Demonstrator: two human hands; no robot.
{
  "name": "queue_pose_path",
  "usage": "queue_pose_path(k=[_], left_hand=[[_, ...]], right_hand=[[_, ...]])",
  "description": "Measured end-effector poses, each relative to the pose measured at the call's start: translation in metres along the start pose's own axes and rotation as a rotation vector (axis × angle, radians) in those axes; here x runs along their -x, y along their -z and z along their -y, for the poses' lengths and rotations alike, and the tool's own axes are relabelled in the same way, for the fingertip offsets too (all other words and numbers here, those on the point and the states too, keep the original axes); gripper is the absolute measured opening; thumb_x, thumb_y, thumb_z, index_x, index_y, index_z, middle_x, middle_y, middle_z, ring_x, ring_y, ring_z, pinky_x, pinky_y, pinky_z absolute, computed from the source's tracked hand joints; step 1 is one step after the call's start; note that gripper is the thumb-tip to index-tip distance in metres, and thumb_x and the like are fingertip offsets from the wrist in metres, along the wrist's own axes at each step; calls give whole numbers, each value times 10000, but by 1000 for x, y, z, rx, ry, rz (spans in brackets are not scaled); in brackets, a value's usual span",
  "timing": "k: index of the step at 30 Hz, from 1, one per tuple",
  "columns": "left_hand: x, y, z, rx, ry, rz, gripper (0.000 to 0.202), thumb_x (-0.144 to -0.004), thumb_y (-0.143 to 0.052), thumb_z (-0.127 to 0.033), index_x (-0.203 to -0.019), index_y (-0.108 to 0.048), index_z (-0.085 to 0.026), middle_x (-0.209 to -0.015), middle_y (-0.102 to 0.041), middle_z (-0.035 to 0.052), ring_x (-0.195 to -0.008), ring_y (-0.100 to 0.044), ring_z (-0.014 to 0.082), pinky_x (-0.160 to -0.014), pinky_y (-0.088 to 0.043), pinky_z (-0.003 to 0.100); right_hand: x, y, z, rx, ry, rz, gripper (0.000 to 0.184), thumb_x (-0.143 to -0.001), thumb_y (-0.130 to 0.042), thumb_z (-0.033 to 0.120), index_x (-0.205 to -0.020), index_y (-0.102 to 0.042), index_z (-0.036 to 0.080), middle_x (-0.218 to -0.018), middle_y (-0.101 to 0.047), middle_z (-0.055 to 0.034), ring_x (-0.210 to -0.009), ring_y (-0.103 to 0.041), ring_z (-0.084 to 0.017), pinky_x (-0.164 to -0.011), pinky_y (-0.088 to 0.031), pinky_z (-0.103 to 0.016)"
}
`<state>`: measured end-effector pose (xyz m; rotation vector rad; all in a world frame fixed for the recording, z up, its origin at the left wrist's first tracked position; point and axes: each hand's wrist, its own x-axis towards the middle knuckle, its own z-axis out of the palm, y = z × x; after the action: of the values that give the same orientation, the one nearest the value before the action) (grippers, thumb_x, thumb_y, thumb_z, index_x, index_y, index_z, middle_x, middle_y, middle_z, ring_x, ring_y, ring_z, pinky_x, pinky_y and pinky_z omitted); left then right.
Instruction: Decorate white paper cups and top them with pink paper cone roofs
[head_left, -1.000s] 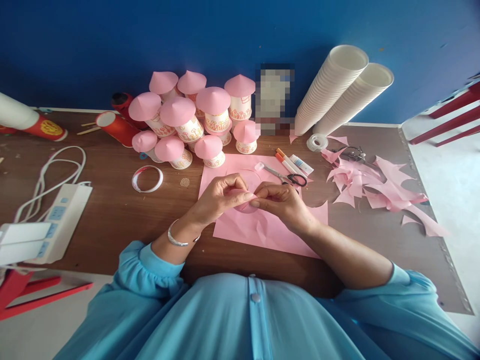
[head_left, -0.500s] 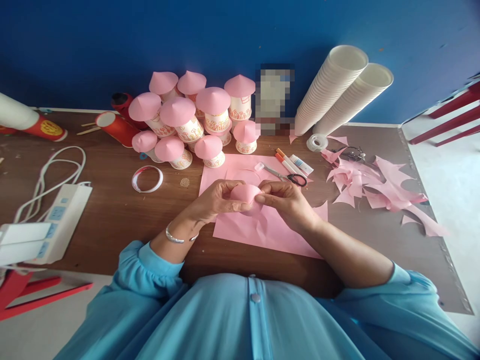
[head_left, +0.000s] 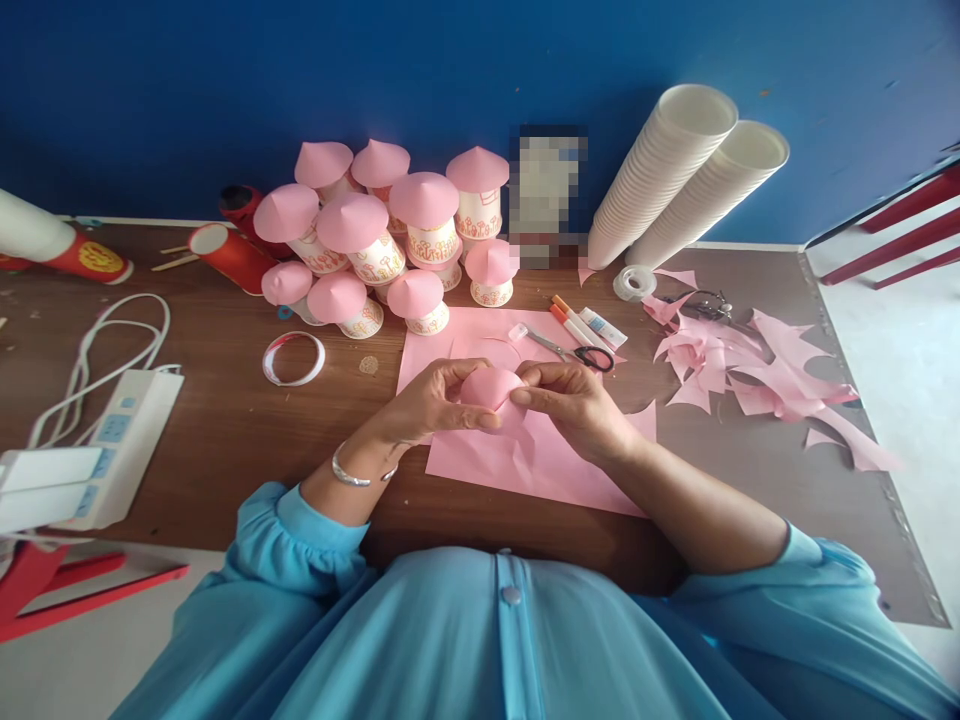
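Observation:
Both my hands meet over a pink paper sheet (head_left: 525,460) on the brown table. My left hand (head_left: 435,400) and my right hand (head_left: 574,405) pinch a small pink paper cone (head_left: 491,385) between their fingertips, its rounded top facing up. Behind the sheet stands a cluster of paper cups with pink cone lids (head_left: 390,235). Scissors (head_left: 574,352) lie on the sheet's far edge, just beyond my right hand.
Two leaning stacks of white paper cups (head_left: 675,170) rest against the blue wall. Pink paper scraps (head_left: 757,375) litter the right side, near a clear tape roll (head_left: 634,283). Markers (head_left: 574,325), a tape ring (head_left: 294,357) and a white power strip (head_left: 112,440) lie around.
The flat pink piece pinched between my hands has been curled into a domed cone. Both hands stay in nearly the same place.

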<state>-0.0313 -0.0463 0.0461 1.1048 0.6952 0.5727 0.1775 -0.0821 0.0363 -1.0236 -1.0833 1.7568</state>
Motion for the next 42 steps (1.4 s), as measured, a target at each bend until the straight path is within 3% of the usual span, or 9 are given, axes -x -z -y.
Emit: queue_pose_path(k=[4, 9, 13, 19, 24, 30, 37, 42], left_hand=[[1, -2, -2, -83, -34, -33, 319, -677, -917, -355, -805, -720, -139, -711, -548, -20, -665, -493, 99, -605, -420, 223], [2, 0, 1, -121, -45, -8, 210, -738, -878, -314, -811, -757, -158, -776, -670, 18, -765, -614, 141, -739, -500, 260], [2, 2, 2, -73, 1, 26, 180, -748, -854, -308, -824, -764, -172, -766, -693, 23, -764, -642, 159, -751, -511, 282], [0, 4, 2, -95, 8, -17, 330, -786, -784, -426, -653, -668, -148, -669, -519, -11, -663, -503, 124, -629, -395, 276], [0, 2, -3, -229, 67, 22, 330, -756, -842, -421, -717, -668, -143, -647, -424, -41, -608, -381, 90, -560, -270, 259], [-1, 3, -6, -302, 24, 61, 282, -772, -832, -386, -692, -697, -151, -713, -543, -5, -708, -491, 126, -634, -359, 272], [0, 0, -8, -340, 60, 32, 489, -763, -829, -443, -560, -479, -169, -630, -311, -53, -576, -314, 75, -531, -238, 258], [1, -1, -10, -329, 61, 26, 503, -851, -712, -540, -555, -524, -179, -628, -360, -29, -626, -379, 117, -601, -324, 282]], right_hand=[[1, -2, 2, 66, 47, -11, 374, -773, -863, 481, -664, -676, 177, -716, -576, 6, -688, -479, -129, -654, -377, -286], [2, -5, 6, 122, 40, 4, 396, -785, -841, 496, -640, -649, 182, -673, -561, 14, -648, -451, -121, -631, -370, -285], [2, -4, 5, 132, 41, 12, 401, -789, -835, 500, -645, -638, 181, -673, -558, 16, -647, -444, -119, -622, -355, -284], [2, -3, 5, 162, 16, -9, 431, -758, -849, 547, -666, -654, 173, -709, -560, 7, -676, -450, -126, -621, -325, -287], [2, -2, 3, 189, -16, 23, 432, -761, -843, 552, -672, -653, 174, -680, -526, 18, -660, -417, -121, -606, -291, -291], [1, -1, 1, 195, -51, 52, 451, -763, -834, 554, -651, -611, 179, -657, -482, 31, -641, -376, -114, -588, -252, -295], [-1, -1, 2, 141, -87, 68, 460, -732, -853, 550, -630, -612, 172, -648, -484, 31, -650, -399, -117, -612, -260, -297], [-1, 1, 1, 133, -84, 52, 432, -752, -842, 539, -677, -651, 159, -663, -531, 20, -661, -424, -120, -627, -270, -299]])
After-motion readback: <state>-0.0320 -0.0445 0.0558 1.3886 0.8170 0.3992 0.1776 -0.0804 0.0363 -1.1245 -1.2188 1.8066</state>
